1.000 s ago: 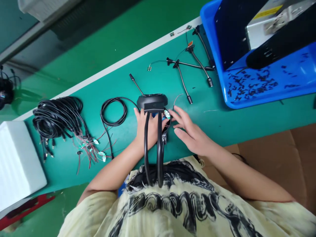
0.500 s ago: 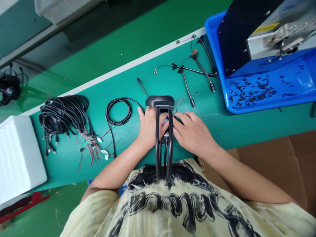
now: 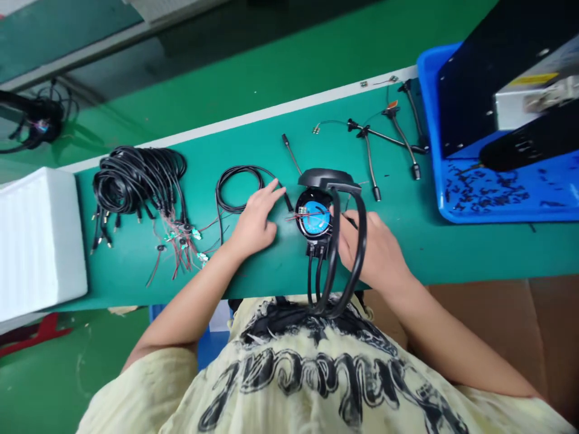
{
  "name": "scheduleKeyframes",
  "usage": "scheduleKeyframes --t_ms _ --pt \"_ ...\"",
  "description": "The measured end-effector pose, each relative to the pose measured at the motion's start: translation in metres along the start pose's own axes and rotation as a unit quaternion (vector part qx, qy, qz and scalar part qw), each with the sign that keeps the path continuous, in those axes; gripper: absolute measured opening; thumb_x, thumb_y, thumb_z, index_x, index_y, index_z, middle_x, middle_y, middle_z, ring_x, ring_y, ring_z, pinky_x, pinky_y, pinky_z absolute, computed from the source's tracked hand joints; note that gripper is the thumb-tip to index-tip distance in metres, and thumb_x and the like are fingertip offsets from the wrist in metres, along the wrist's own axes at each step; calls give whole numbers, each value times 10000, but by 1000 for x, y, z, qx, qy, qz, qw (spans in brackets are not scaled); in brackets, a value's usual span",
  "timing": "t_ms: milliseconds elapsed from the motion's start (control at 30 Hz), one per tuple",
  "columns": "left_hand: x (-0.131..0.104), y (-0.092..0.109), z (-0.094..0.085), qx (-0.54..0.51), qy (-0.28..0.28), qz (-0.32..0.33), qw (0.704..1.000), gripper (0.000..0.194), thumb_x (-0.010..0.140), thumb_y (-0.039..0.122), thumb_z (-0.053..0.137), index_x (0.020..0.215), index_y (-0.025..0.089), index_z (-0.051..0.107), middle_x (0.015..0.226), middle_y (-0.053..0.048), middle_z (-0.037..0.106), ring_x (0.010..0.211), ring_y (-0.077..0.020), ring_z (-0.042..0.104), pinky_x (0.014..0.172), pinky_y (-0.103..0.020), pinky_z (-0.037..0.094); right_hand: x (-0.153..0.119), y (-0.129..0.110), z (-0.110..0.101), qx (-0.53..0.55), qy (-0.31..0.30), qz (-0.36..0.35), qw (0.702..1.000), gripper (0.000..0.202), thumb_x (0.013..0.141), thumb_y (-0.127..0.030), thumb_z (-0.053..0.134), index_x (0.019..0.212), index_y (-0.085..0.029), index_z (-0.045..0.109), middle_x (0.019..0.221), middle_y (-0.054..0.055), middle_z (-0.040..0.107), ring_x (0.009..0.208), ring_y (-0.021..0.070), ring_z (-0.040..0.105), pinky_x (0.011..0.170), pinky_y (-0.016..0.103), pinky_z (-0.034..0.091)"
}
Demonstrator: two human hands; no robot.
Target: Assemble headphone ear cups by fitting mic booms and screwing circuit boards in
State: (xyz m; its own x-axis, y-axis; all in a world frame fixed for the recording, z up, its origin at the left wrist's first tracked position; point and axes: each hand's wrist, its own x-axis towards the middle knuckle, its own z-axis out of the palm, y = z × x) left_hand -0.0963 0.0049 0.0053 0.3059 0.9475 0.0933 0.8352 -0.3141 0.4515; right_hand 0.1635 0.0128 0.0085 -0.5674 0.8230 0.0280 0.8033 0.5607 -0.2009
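A black headset (image 3: pixel 359 241) with looped headband arms stands in front of me. One ear cup is uncovered and shows a blue round disc (image 3: pixel 316 218) with thin red and black wires and a small circuit board across it. My right hand (image 3: pixel 375 247) is closed around the headset's right side, its fingertips partly hidden behind the band. To the left, my left hand (image 3: pixel 257 222) holds nothing, fingers apart, beside the coiled black cable (image 3: pixel 221 188). The cable's thick end (image 3: pixel 288 198) lies between that hand and the ear cup.
A bundle of black cables (image 3: pixel 136 175) with bared wires lies left, near a white foam box (image 3: pixel 72 235). Several gooseneck microphone stems (image 3: pixel 370 163) lie at the back right. A blue tray (image 3: pixel 470 216) holds small black pieces and a dark machine (image 3: pixel 474 90).
My left hand has come off the headset and moved left, its fingers spreading. The headset has turned, showing the blue disc and wires. The camera view has shifted.
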Motion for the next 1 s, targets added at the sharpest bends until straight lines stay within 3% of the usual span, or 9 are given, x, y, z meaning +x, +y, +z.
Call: scheduleKeyframes --t_ms 67,200,400,467,600,700,800,900,1000 --pt "9 -8 1 45 -23 13 999 584 794 54 451 1367 160 479 1535 -105 355 1368 -276 376 1121 -460 355 -2 -1 1 -19 19 -1 1000 465 956 -268 377 1389 -142 490 1092 136 595 933 267 522 758 382 475" --pt "19 -10 -7 77 -51 43 995 271 927 192 472 1138 219 641 1284 -47 623 1121 -221 581 934 -356 497 -2 -2 6 -37 17 3 999 487 957 -279 371 1417 -147 460 1050 154 584 926 283 529 758 411 501" --pt "9 0 -22 27 74 94 992 204 967 313 497 1046 207 651 1028 -26 710 978 -127 659 826 -221 506 -3 4 8 -1 15 9 1000 481 956 -245 370 1423 -163 448 1082 146 593 947 278 551 761 401 514" --pt "10 2 -25 26 100 133 986 192 967 291 499 1030 202 657 1034 -28 715 980 -119 662 827 -212 507 -6 6 -2 21 40 20 999 462 956 -211 365 1406 -170 460 1109 133 615 980 274 565 759 384 511" --pt "14 9 -24 46 115 165 979 184 963 273 510 1027 206 668 1040 -32 721 943 -118 671 785 -210 517 -6 3 -29 88 161 28 983 303 952 -191 448 1224 -188 580 1092 64 679 970 206 608 864 341 490" --pt "16 17 -20 39 107 184 976 193 968 255 498 1043 200 668 1029 -37 721 929 -114 670 769 -206 519 4 -8 -38 107 190 -52 975 186 925 -215 555 1098 -200 620 1056 27 697 966 178 623 906 323 471" --pt "15 26 -13 17 82 207 975 216 982 235 460 1027 175 662 1020 -47 719 935 -110 660 794 -206 515 17 -20 -32 112 172 -128 970 113 900 -268 614 952 -169 628 983 37 699 941 198 621 862 342 478" --pt "15 35 -5 46 57 203 976 217 986 231 441 1007 169 648 1007 -50 715 877 -122 647 778 -245 500 22 -25 -23 112 115 -94 983 119 923 -260 567 917 -151 614 905 61 673 870 218 589 748 349 474" --pt "18 42 2 153 58 135 977 238 965 261 481 1157 197 605 1093 -81 691 923 -198 628 806 -356 473 18 -24 -20 76 80 -77 991 108 927 -193 525 963 -135 608 923 87 647 862 232 556 726 363 444"
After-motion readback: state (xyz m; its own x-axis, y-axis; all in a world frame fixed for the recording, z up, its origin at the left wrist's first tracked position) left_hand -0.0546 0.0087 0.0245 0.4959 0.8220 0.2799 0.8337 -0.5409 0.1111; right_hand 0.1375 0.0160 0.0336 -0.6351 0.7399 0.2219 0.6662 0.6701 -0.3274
